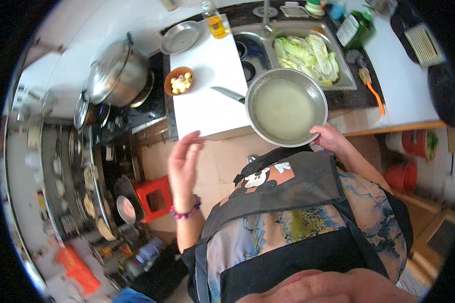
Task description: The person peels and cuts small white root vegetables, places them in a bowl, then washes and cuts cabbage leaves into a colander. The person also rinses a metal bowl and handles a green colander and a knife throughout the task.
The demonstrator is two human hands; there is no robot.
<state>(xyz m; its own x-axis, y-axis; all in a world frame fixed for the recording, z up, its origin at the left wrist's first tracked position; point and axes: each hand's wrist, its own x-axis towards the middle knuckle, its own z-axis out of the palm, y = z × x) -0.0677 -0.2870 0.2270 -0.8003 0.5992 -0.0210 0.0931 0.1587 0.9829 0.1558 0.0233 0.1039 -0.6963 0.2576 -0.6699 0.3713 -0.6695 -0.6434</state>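
My right hand (327, 137) grips the near rim of a round metal bowl (250, 125) holding cloudy, pale liquid (284, 108). The bowl is in front of the sink, over the counter's edge. My left hand (185, 155), with a beaded bracelet at the wrist, is raised in front of the white board and holds nothing; its fingers are bent. Partly behind the bowl, a knife (227, 93) lies on the white board (201, 117). A small brown bowl (168, 84) of peeled garlic cloves (182, 82) stands at the board's left edge.
Leafy cabbage (307, 57) fills the right basin of the steel sink (349, 81). An oil bottle (215, 24) and metal plate (181, 37) stand at the back. A large lidded pot (115, 75) sits on the stove at left. An orange-handled brush (375, 96) lies right; a red stool (155, 199) stands below.
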